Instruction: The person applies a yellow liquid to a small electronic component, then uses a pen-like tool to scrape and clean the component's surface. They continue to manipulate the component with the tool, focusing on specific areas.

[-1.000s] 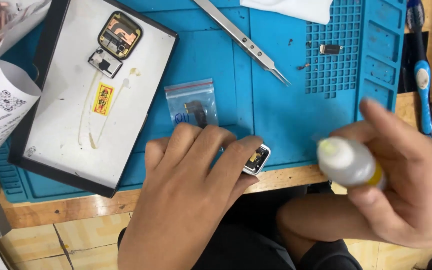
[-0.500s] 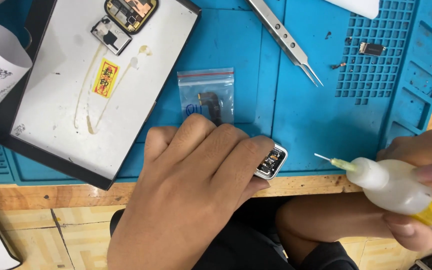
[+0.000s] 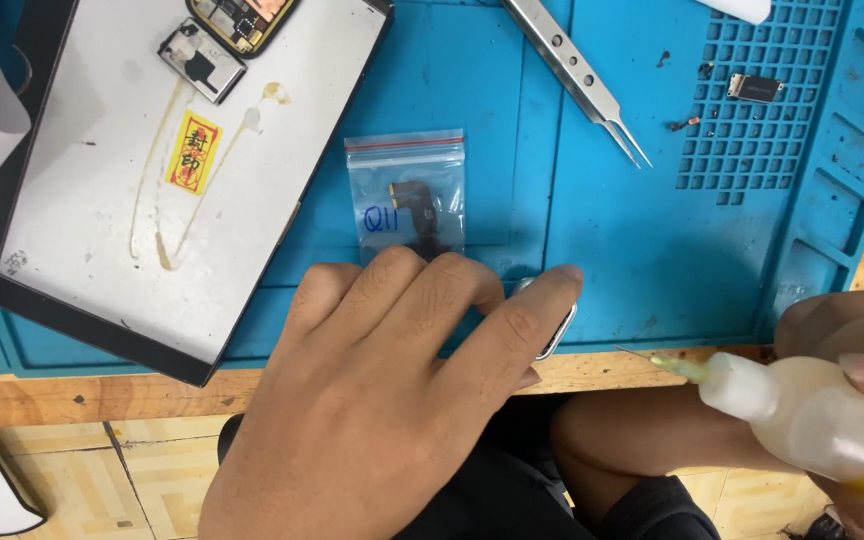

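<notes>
The left hand (image 3: 392,400) lay flat on the mat (image 3: 512,150), fingers pressed together over a small case (image 3: 559,325). The right hand (image 3: 852,345) pinched a glue bottle (image 3: 802,410), its needle tip near the case.

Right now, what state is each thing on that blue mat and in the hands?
left hand: palm down, fingers covering a small device case at the mat's near edge
right hand: gripping a squeeze bottle, fine nozzle pointing left, uncapped
zip bag: sealed, lying flat, a dark part inside
tweezers: lying unused, tips slightly apart
white tray: stained, holding an opened device and a loose part
blue mat: flat on the bench
</notes>
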